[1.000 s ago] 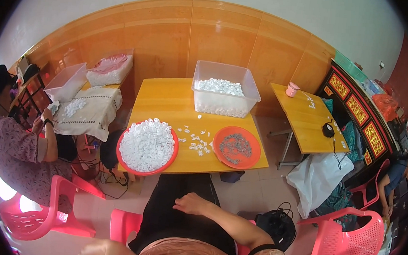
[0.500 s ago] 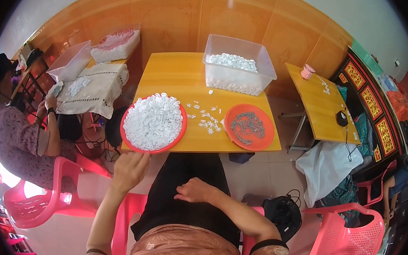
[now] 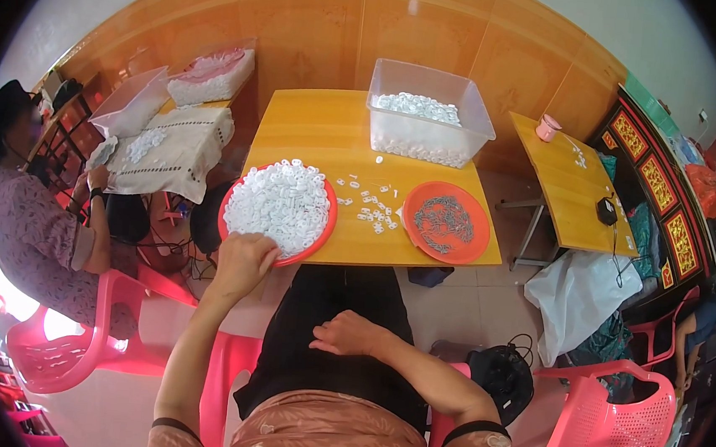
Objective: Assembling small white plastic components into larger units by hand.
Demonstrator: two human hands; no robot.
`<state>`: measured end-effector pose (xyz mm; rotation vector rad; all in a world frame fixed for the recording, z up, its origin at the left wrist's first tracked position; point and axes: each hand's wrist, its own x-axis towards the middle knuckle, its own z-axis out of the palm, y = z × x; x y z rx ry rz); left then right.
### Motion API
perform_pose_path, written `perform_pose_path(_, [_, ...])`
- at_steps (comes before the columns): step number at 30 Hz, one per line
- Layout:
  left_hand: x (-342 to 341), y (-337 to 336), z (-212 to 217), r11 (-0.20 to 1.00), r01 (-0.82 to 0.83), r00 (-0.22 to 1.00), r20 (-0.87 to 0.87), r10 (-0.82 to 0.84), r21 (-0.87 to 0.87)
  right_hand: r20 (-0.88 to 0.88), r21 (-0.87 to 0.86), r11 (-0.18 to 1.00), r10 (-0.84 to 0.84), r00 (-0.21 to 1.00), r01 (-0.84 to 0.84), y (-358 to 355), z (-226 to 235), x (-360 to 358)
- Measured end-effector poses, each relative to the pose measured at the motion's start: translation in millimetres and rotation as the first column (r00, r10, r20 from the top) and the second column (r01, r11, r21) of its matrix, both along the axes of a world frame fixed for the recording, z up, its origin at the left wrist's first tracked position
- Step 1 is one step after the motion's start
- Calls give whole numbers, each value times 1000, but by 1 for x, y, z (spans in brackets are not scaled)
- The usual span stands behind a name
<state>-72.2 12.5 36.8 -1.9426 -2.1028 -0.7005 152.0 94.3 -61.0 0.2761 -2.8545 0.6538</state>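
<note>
My left hand (image 3: 244, 265) reaches over the near rim of a round red basin (image 3: 329, 240) heaped with small white plastic pieces (image 3: 280, 203). Its fingers are bent together against the near edge of the heap, and whatever is between the fingertips is hidden. My right hand (image 3: 349, 333) rests on my lap, curled closed; what it may hold is out of sight. Several loose white pieces (image 3: 373, 210) lie on the yellow table (image 3: 307, 123) to the right of the basin. Beyond them sits an orange-red plate (image 3: 477, 246) with small grey metal parts (image 3: 444, 222).
At the table's back stands a clear plastic bin (image 3: 433, 120) part-filled with white pieces. A seated person (image 3: 35, 215) handles something at a cloth-covered table (image 3: 182, 155) on the left. A side table (image 3: 559, 185) and a pink chair (image 3: 603, 419) stand to the right.
My left hand has moved forward, from just short of the basin's near rim to the edge of the white heap. My right hand stays on my lap. The view has shifted slightly.
</note>
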Motion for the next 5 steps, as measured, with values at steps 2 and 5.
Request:
perform_pose_path(2, [-2,16,5,1000,5,999,33,-4,-31,8,10,1000,8,1000,-8,0,-3,0])
perform_pose_path(5, [-8,37,11,992,126,991,42,-125,-11,6,-11,1000,1,1000,-1,-2,-1,-1])
